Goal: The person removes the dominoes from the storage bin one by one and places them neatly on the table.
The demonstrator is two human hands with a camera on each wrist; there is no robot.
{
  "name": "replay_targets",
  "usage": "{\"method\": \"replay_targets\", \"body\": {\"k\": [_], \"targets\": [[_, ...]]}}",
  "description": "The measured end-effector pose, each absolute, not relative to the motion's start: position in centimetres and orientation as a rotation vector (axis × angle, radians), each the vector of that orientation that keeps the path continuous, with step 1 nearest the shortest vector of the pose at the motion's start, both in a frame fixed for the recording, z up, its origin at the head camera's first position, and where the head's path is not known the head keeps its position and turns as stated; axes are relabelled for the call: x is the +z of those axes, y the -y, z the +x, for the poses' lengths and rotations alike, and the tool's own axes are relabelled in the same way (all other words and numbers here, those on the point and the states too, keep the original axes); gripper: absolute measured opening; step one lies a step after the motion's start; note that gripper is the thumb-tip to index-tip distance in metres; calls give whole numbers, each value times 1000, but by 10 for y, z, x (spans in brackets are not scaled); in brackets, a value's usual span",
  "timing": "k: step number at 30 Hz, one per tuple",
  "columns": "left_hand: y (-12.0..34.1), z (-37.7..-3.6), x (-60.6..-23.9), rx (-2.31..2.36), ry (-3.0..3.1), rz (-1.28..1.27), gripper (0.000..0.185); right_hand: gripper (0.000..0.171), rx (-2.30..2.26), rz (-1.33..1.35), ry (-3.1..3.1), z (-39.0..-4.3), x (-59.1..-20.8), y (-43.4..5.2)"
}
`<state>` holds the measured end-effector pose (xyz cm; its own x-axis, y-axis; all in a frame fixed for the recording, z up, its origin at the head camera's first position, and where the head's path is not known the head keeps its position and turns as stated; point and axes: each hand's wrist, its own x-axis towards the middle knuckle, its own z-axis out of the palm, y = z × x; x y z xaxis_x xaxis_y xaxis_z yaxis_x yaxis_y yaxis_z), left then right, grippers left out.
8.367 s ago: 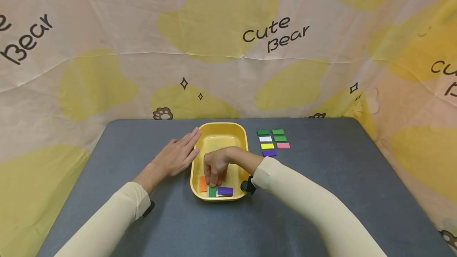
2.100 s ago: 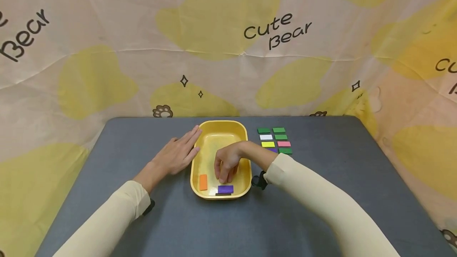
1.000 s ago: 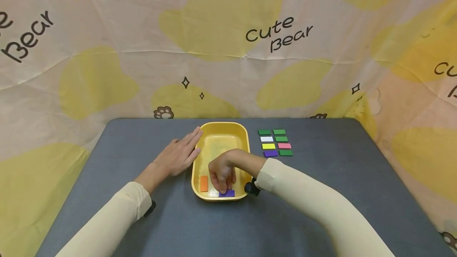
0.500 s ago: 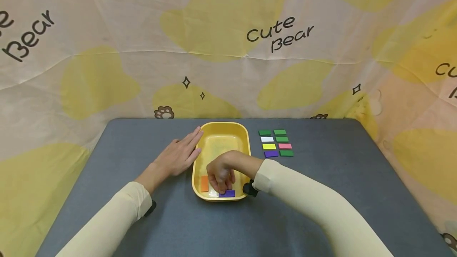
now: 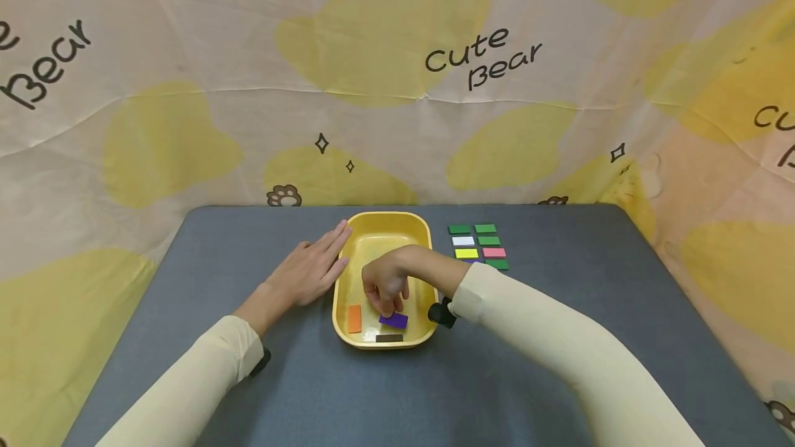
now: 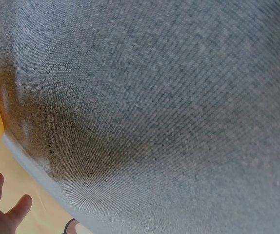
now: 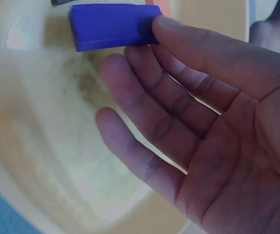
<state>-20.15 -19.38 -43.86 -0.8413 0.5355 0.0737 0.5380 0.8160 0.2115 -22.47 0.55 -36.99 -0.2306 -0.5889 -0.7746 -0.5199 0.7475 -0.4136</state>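
My right hand [image 5: 386, 283] reaches into the yellow tray [image 5: 434, 281] and pinches a purple rectangular block [image 5: 394, 321] by one end. In the right wrist view, the thumb presses on the block's end, with fingertips behind it; the block looks raised off the tray floor. A dark brown block [image 5: 389, 338] lies at the tray's near wall, just below the purple one. An orange block [image 5: 355, 319] stands lengthwise at the left. My left hand [image 5: 308, 267] lies with straight fingers against the tray's left rim; its own wrist view catches only some fingertips.
Right of the tray, small blocks lie in two columns on the grey table [image 5: 248, 392]: several green ones [image 5: 486, 228], a white [image 5: 463, 241], a yellow [image 5: 466, 254], a pink [image 5: 494, 252], and a purple one partly behind the right forearm. A patterned cloth [image 5: 373, 88] hangs behind.
A green block has left the tray, and another green one has joined the group on the table. Lately my right hand has lifted the purple block away from the near wall, uncovering the brown one.
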Motion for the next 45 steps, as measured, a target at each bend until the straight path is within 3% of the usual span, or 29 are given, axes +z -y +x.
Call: {"method": "replay_targets", "body": {"k": [6,12,15,29,45], "targets": [[193,-201,-438,-339,2986,-878,61,3,-126,-908,-1938,-233,-357,-17],[192,-202,-439,-326,3011,-860,62,26,-178,-923,-1976,-243,-342,-33],[192,-202,-439,-324,3015,-858,62,28,-197,-926,-1976,-247,-334,-41],[192,-202,-439,-317,3008,-868,62,4,-345,-824,-2046,-260,-317,-90],[192,-201,-438,-326,2998,-868,62,5,-471,-722,-2081,-266,-322,-136]]}}
